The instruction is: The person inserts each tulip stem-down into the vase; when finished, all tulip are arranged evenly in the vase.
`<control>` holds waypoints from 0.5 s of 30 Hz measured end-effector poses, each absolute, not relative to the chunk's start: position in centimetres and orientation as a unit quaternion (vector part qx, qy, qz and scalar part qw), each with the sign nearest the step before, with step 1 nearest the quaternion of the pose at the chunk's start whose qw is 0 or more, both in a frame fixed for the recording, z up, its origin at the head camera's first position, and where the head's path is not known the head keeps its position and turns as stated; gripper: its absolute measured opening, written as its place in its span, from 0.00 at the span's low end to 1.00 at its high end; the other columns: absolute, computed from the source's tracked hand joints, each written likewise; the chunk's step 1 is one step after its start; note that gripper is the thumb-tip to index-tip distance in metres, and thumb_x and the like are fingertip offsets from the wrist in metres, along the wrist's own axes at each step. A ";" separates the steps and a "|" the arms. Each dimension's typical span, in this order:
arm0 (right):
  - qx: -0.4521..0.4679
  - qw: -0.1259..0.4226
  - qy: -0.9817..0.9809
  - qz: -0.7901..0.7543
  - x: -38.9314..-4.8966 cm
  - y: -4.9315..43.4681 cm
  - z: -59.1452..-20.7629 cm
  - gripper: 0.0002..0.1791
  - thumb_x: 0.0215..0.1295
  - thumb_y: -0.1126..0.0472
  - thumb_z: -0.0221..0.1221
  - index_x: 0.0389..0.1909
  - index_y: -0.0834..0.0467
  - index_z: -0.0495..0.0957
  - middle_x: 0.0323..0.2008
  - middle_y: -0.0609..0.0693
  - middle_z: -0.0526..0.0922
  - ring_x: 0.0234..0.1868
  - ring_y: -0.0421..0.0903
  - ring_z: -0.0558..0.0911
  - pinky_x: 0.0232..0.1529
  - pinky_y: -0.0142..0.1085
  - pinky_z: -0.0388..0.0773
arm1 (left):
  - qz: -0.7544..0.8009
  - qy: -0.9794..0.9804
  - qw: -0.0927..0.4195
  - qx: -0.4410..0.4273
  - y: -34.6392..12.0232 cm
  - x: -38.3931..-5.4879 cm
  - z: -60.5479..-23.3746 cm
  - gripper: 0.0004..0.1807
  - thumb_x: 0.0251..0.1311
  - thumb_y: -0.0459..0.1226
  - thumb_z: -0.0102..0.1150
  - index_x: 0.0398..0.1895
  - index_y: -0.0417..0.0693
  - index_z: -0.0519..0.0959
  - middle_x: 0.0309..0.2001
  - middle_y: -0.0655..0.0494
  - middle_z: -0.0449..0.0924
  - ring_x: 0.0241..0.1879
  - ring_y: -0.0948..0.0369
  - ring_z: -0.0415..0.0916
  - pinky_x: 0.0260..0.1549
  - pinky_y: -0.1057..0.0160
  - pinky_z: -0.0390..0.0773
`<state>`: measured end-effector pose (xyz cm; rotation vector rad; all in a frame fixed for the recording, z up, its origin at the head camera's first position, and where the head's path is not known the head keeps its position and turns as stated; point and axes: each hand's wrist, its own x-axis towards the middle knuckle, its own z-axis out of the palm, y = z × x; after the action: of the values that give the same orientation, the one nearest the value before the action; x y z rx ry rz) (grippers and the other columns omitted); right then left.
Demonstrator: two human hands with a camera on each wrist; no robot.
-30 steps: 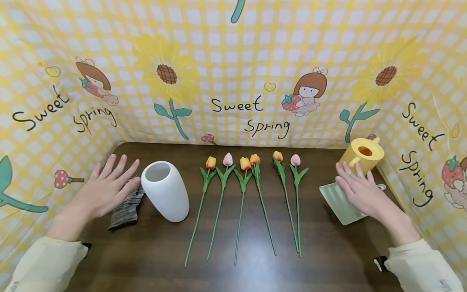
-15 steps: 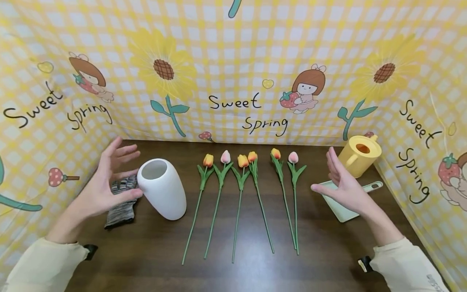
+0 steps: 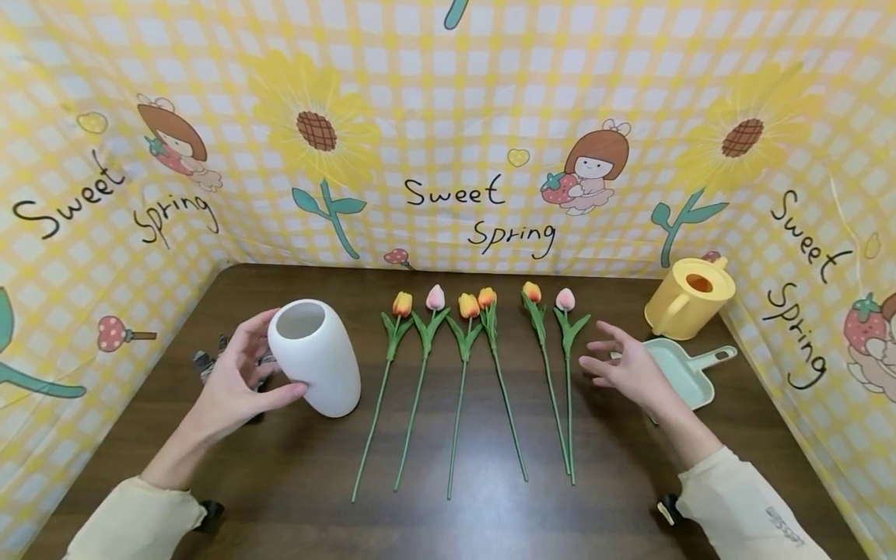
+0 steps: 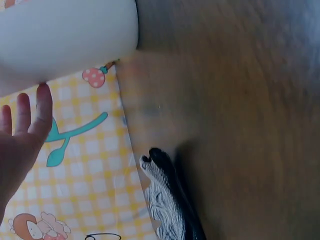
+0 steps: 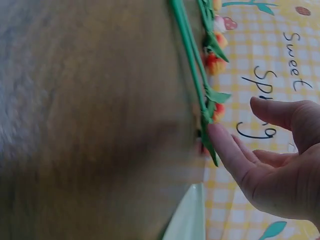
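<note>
Centrally in the head view, six tulips [image 3: 565, 299] are laid on a brown table [image 3: 413, 537]; to their left, the white vase [image 3: 318, 358] is flanked by the left hand [image 3: 234, 381], thumb and fingers set wide. Grasping seems the step in hand; a firmer close is probably called for. In the left wrist view, fingertip contact is suggested, and a knitted glove [image 4: 167, 200], largely hidden overhead, is revealed. In the right wrist view, the right hand [image 5: 280, 180] is held loosely spread, nothing gripped; its gap from the tulips is shown only overhead.

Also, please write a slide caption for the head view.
Left fingers at a white vase, right fingers near six tulips, yellow watering can behind.
</note>
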<state>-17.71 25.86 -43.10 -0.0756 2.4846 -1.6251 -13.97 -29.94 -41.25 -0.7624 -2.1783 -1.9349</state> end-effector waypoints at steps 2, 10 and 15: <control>-0.017 0.102 0.837 -0.537 -17.9 25.6 -43.5 0.45 0.69 0.66 0.64 0.77 0.70 0.47 0.62 0.76 0.70 0.45 0.60 0.86 0.39 0.42 0.86 | -0.638 -0.729 0.069 -0.239 -29.7 -14.0 -41.2 0.57 0.39 0.10 0.69 0.76 0.38 0.56 0.65 0.39 0.67 0.60 0.54 0.72 0.50 0.63 0.82; 0.005 0.135 0.861 -0.489 -18.7 24.2 -44.7 0.43 0.67 0.64 0.66 0.74 0.73 0.53 0.57 0.72 0.75 0.40 0.56 0.85 0.32 0.44 0.87 | -0.607 -0.770 0.067 -0.183 -29.3 -13.8 -41.0 0.54 0.41 0.15 0.75 0.74 0.44 0.61 0.65 0.45 0.70 0.61 0.58 0.71 0.50 0.68 0.80; 0.025 0.157 0.867 -0.473 -19.3 23.4 -44.9 0.41 0.67 0.62 0.67 0.72 0.74 0.57 0.49 0.66 0.79 0.37 0.52 0.83 0.29 0.44 0.86 | -0.589 -0.790 0.065 -0.158 -29.2 -13.5 -41.2 0.54 0.41 0.18 0.77 0.74 0.47 0.62 0.63 0.47 0.71 0.60 0.60 0.71 0.53 0.72 0.77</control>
<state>-19.32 23.43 -44.95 0.0728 2.4805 -1.3532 -13.45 -29.21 -41.20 -0.4772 -2.3836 -1.7775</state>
